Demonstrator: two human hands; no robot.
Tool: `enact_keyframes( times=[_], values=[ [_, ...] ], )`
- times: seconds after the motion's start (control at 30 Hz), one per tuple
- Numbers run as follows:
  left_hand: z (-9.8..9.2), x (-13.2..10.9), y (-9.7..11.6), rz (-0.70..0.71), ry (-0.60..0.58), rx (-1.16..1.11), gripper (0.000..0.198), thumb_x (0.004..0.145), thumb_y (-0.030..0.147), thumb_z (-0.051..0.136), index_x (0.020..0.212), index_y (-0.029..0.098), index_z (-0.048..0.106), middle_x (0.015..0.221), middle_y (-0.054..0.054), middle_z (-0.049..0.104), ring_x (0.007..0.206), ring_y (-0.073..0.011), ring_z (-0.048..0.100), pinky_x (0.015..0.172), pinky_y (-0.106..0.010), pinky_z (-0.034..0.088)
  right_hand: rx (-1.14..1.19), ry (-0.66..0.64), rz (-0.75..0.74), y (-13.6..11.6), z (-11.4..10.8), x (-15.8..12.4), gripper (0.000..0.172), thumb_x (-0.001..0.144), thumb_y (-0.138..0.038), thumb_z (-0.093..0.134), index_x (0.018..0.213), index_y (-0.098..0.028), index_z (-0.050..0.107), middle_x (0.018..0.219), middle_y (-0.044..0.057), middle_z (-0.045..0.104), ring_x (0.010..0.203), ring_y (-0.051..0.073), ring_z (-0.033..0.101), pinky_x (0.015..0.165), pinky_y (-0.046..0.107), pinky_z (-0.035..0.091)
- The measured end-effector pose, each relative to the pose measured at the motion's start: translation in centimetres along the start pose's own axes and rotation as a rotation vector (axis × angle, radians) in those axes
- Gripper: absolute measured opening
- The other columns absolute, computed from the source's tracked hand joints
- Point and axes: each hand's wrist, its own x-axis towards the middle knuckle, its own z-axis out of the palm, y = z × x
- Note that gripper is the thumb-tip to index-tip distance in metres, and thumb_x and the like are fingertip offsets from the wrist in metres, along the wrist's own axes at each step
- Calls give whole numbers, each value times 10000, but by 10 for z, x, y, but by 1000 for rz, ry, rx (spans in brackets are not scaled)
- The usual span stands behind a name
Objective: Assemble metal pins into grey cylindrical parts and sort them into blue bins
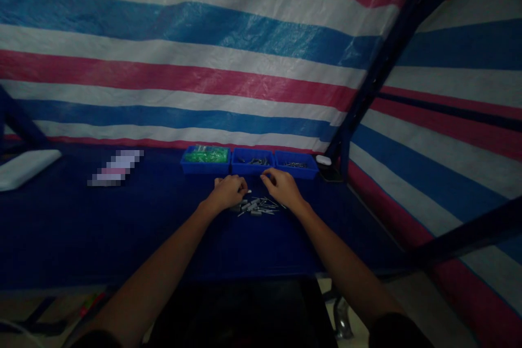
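Note:
My left hand (229, 191) is closed, its fingers curled down at the left edge of a loose pile of thin metal screws and grey plugs (258, 206). Whatever those fingers hold is hidden. A tiny pale piece (249, 191) shows just beside the fingertips. Thumb and fingers of my right hand (283, 187) are bent together in a pinch, at the pile's upper right and in front of the bins. Too little shows to name anything in that pinch. Both wrists rest low over the blue table (163, 228).
Three blue bins stand in a row: a left bin (206, 169) with green packets, a middle bin (253, 171) and a right bin (297, 172) with small metal parts. A white case (323, 160) lies right, a white object (28, 168) far left. Striped sheeting (204, 70) hangs behind.

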Motion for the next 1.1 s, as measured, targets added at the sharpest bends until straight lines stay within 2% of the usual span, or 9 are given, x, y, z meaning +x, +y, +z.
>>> enact_keyframes(
  times=[0.1, 0.23, 0.4, 0.57, 0.63, 0.77, 0.93, 1.1],
  values=[
    [2, 1, 4, -62, 35, -8, 242, 832, 263, 364, 856, 206, 597, 971, -65, 622, 959, -243, 539, 781, -373, 384, 53, -86, -121, -15, 7, -5, 221, 819, -296, 512, 991, -172, 574, 727, 16, 595, 658, 131, 532, 613, 231, 367],
    [-3, 1, 2, -87, 45, -103, 310, 873, 276, 286, 900, 181, 580, 1009, -87, 633, 960, -227, 560, 758, -322, 411, 15, -124, -210, -27, 15, -4, 296, 792, -259, 557, 1070, -163, 519, 784, 31, 585, 726, 146, 523, 653, 248, 374],
    [-9, 1, -5, -87, -18, -111, 275, 851, 306, 339, 899, 232, 600, 962, -41, 668, 941, -222, 590, 745, -299, 412, -31, -129, -144, -21, 12, -4, 143, 823, -256, 513, 928, -179, 572, 787, 28, 573, 741, 139, 515, 675, 254, 363],
    [-11, -1, -6, -57, 16, -123, 255, 823, 276, 376, 926, 256, 608, 997, -11, 667, 949, -207, 591, 746, -288, 410, -41, -270, -168, -17, 10, -4, 142, 760, -320, 597, 830, -199, 618, 787, 19, 558, 770, 147, 499, 656, 251, 347],
    [-10, -2, -5, -53, -1, -117, 260, 813, 245, 380, 940, 254, 607, 993, -12, 669, 945, -204, 592, 752, -294, 409, -63, -305, -165, -16, 12, -4, 121, 779, -301, 574, 792, -192, 625, 805, 29, 558, 797, 153, 497, 673, 256, 350],
    [-7, -2, -3, -19, -34, -124, 254, 817, 233, 383, 946, 256, 601, 1005, -12, 662, 946, -197, 589, 765, -301, 402, -107, -271, -118, -12, 21, -3, 163, 837, -272, 492, 800, -184, 624, 831, 48, 561, 824, 161, 495, 696, 268, 357],
    [-4, 1, 4, -16, -69, -91, 192, 775, 276, 486, 932, 245, 591, 946, -19, 658, 909, -197, 586, 772, -322, 391, -67, -239, -45, -5, 29, -1, 164, 850, -264, 478, 822, -183, 618, 822, 47, 550, 813, 154, 496, 705, 262, 358],
    [-8, 2, 5, 15, -62, 32, 195, 791, 284, 465, 928, 238, 595, 990, -63, 638, 948, -244, 565, 801, -392, 376, 2, -203, -98, -8, 29, -1, 164, 842, -288, 491, 816, -170, 601, 782, 31, 535, 779, 141, 481, 709, 260, 354]
  ],
)
